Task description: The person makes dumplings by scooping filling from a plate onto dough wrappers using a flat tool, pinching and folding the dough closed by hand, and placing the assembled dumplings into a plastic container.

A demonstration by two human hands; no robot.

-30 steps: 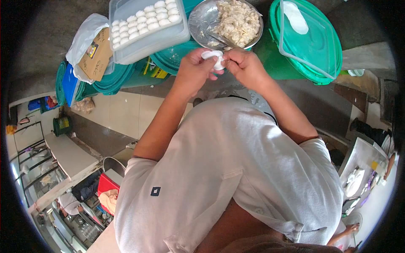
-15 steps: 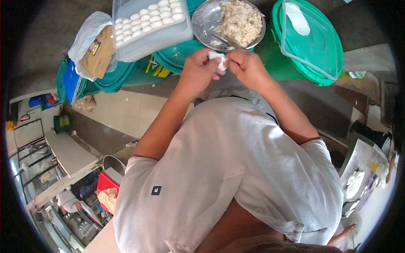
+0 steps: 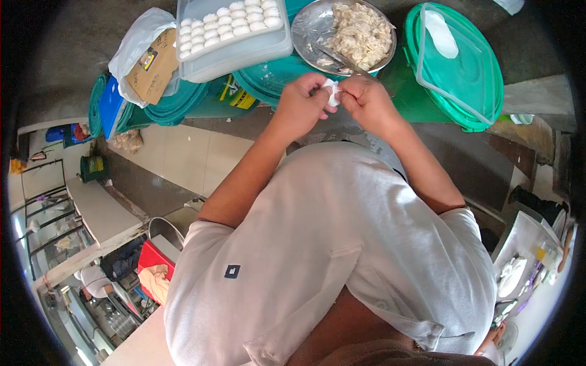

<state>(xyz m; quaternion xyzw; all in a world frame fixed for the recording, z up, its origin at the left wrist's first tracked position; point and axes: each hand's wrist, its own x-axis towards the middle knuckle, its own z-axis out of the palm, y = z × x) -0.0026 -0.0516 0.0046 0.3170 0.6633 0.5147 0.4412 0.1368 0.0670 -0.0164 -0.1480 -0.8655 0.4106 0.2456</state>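
A small piece of white dough (image 3: pixel 332 91) is pinched between my hands, just in front of the metal bowl (image 3: pixel 308 47). My left hand (image 3: pixel 299 108) closes around its left side with curled fingers. On the other side, my right hand (image 3: pixel 368 104) grips the dough's edge between thumb and fingers. Pale, lumpy filling (image 3: pixel 361 35) is heaped in the bowl. A flat metal utensil (image 3: pixel 343 59) slants across the bowl toward my right hand, which hides its end. To the left, a clear plastic container (image 3: pixel 241 64) holds rows of round white dough pieces (image 3: pixel 241 28).
Right of the bowl, a clear lid (image 3: pixel 455 91) with a white piece on it rests on a green bucket lid (image 3: pixel 495 82). Teal tubs (image 3: pixel 174 108), a cardboard piece (image 3: pixel 152 72) and a plastic bag (image 3: pixel 131 53) stand left. Another person (image 3: pixel 96 282) is partly visible at lower left.
The view has shifted, so the containers and bowl appear slightly farther right. Both hands keep hold of the white dough, and its visible shape looks smaller and more gathered.
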